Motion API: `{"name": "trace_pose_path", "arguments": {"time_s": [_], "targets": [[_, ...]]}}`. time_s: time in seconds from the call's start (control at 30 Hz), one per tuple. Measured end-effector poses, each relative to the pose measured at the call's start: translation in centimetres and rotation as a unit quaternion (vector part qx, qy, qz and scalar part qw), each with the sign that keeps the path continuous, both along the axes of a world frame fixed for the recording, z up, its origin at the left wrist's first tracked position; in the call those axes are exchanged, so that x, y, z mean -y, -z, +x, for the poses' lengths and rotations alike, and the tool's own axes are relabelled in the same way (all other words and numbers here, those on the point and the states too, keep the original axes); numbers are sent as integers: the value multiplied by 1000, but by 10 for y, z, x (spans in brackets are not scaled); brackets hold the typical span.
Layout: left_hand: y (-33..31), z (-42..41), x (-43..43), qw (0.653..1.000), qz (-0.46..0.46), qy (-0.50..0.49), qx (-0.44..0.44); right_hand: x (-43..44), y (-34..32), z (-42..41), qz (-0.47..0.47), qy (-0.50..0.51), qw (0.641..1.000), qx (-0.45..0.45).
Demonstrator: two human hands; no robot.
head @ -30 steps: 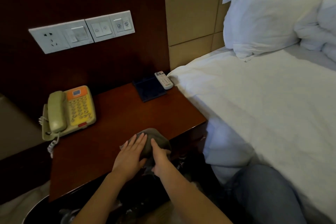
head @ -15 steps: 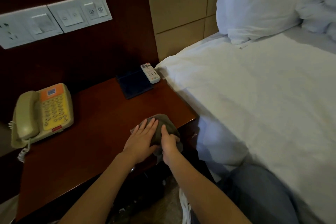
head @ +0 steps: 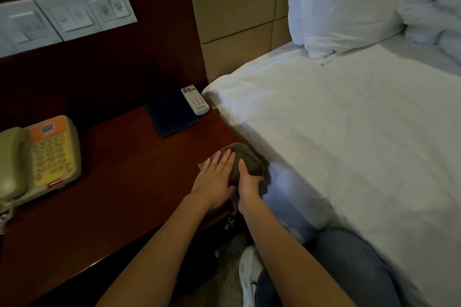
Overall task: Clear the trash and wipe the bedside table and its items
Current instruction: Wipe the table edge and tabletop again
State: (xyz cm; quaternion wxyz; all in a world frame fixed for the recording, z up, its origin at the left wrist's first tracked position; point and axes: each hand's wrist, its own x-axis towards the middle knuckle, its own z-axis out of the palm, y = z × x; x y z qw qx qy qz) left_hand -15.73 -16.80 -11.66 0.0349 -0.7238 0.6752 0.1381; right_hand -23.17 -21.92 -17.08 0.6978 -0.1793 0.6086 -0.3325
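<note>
Right hand (head: 249, 185): the fingers are curled round the near right edge of the cloth (head: 247, 158) with the thumb laid on top, so the cloth is gripped. Left hand (head: 214, 178): it is laid flat, fingers straight and close together, and pressed onto the left part of the cloth. Nothing is clasped by it. The two hands are side by side and touching.

Cloth: grey-brown and bunched. It is located on the bedside table (head: 119, 182), at the table's front right corner. A small part appears to hang over the table's front edge under the right wrist.

Other items, placed by the table:
- A beige telephone (head: 42, 157) with a yellow keypad is set at the table's left side, its handset in the cradle.
- A white remote (head: 195, 100) is laid flat at the table's back right corner.
- A dark blue flat tray (head: 172, 118) is seen just left of the remote. Whether the two touch cannot be told.
- A white switch panel (head: 67, 15) is mounted on the dark wall above the table's back edge.
- A white bed (head: 349, 144) is set along the table's right edge.
- A knee in blue jeans (head: 349, 269) and a white shoe (head: 249, 274) are seen below the table's front right corner.
</note>
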Motion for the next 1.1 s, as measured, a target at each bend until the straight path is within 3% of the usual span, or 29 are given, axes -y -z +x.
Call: {"name": "trace_pose_path", "arguments": {"time_s": [0.33, 0.6, 0.77, 0.93, 1.0, 1.1], "targets": [[1, 46, -77, 1000, 3, -27, -5, -85, 1, 45, 51, -61, 992, 96], [-2, 95, -163, 997, 6, -83, -8, -160, 8, 104, 73, -123, 985, 93], [-2, 102, -186, 994, 0, -109, -6, -177, -18, 110, 63, -117, 990, 45], [-3, 102, -184, 994, 9, -104, 15, -166, -15, 105, 25, -214, 977, 6], [-5, 103, -177, 995, 21, -100, 19, -158, -12, 102, 6, -197, 980, -11], [-8, 95, -160, 995, 35, -94, 19, -145, -17, 94, -39, -193, 975, -105]]}}
